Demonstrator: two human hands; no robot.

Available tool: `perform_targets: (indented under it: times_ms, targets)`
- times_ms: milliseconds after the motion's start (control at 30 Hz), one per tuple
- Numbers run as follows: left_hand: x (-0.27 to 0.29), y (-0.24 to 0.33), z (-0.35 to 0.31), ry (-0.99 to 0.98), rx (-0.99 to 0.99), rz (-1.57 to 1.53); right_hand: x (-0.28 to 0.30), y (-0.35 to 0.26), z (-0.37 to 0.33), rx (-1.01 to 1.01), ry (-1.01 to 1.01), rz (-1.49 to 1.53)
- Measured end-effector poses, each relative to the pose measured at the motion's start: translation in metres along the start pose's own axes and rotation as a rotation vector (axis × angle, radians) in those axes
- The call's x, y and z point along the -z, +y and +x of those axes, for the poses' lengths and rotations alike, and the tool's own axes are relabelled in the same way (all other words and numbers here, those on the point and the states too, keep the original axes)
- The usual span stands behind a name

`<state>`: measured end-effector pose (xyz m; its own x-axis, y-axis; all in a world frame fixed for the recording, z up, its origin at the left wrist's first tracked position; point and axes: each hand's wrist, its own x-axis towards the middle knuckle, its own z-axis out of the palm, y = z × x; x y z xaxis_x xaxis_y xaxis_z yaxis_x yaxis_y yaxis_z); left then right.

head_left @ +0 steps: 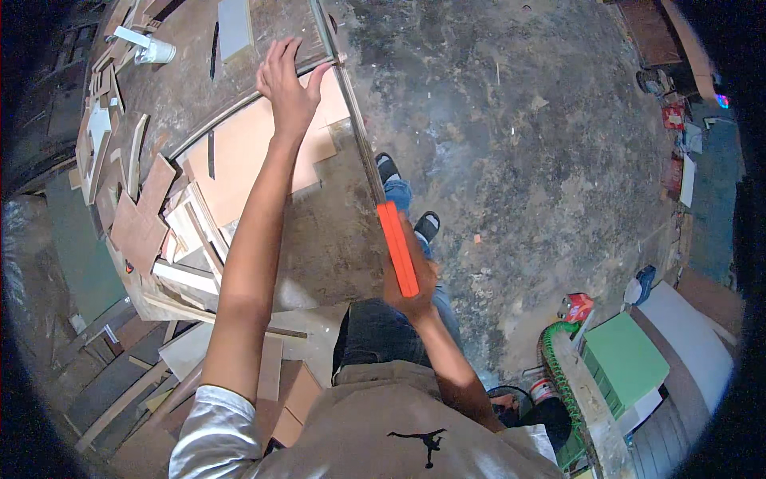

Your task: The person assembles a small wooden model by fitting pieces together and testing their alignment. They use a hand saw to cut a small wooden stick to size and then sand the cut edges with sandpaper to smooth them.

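My left hand reaches forward over the far part of the worktable, thumb and fingers apart. Its thumb lies by the corner where a large brown board meets the table's right edge; whether it touches is unclear. My right hand is wrapped round an orange tool, long and narrow with a groove down its length. The tool's exact kind does not show, and most of the grip is hidden beneath it. Its far end is by the near part of the table edge. A pale pinkish sheet lies under my left forearm.
Wood offcuts are piled on the left side. A white cup stands at the far left. Concrete floor spreads to the right. A green coiled hose and a green box are at the lower right.
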<state>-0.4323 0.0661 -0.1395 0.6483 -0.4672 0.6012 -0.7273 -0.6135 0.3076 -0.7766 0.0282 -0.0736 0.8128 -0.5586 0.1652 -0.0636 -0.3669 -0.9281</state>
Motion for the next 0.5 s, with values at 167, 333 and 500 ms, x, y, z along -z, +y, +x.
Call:
perform_targets:
  times_ms: [167, 333, 500]
  targets:
    - [0.0022, 0.0013, -0.0003, -0.058, 0.025, 0.023, -0.0073, 0.0080, 0.0008, 0.134, 0.040, -0.090]
    - [-0.0013, -0.0015, -0.0012, -0.035, 0.010, 0.039, -0.0083, 0.0069, -0.0015, 0.094, 0.034, -0.045]
    - [-0.0007, -0.0017, -0.0029, -0.059, 0.014, 0.031, -0.0061, -0.0003, -0.0012, -0.002, -0.084, -0.057]
